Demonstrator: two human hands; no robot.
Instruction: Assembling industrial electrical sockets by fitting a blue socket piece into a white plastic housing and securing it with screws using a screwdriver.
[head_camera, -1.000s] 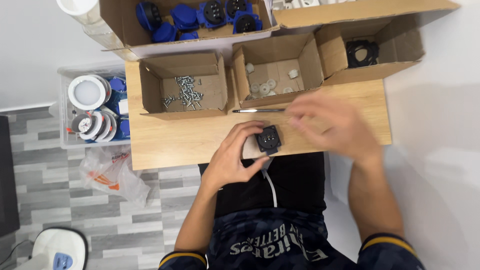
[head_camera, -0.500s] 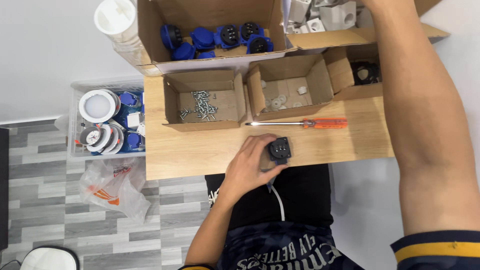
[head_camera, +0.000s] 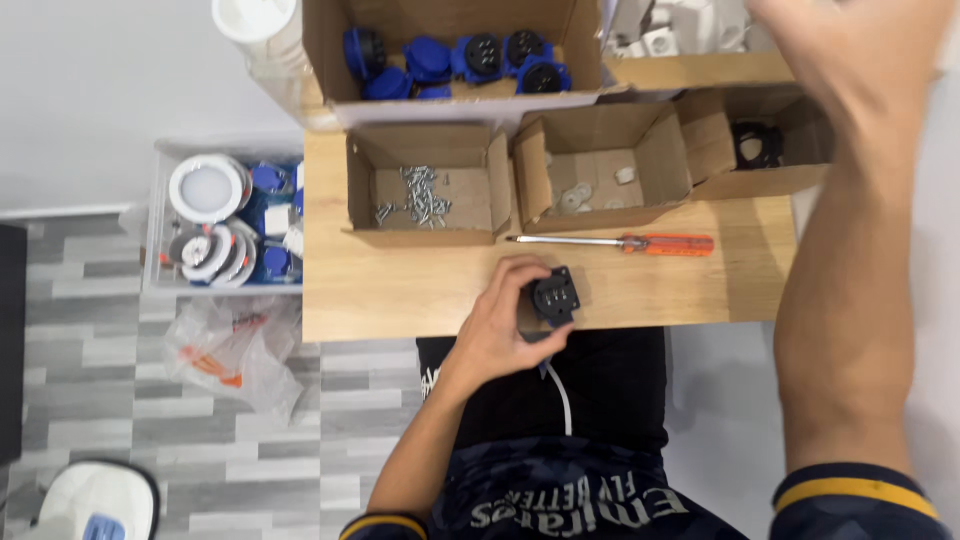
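My left hand (head_camera: 505, 320) grips a small black square socket part (head_camera: 554, 296) at the near edge of the wooden table (head_camera: 400, 290); a white cable (head_camera: 562, 395) hangs from it over my lap. My right hand (head_camera: 850, 50) is raised far back at the top right, blurred, above the boxes; whether it holds anything cannot be told. An orange-handled screwdriver (head_camera: 625, 243) lies on the table just beyond the socket part.
Open cardboard boxes stand at the back: one with screws (head_camera: 415, 195), one with washers (head_camera: 585, 190), one with a black part (head_camera: 755, 145). A larger box (head_camera: 450, 60) holds blue and black sockets. A clear bin (head_camera: 225, 220) with round lamps and a plastic bag (head_camera: 230, 350) lie left.
My right hand left the socket part, set the screwdriver on the table, and rose to the far back right. The left hand kept its grip on the black part.
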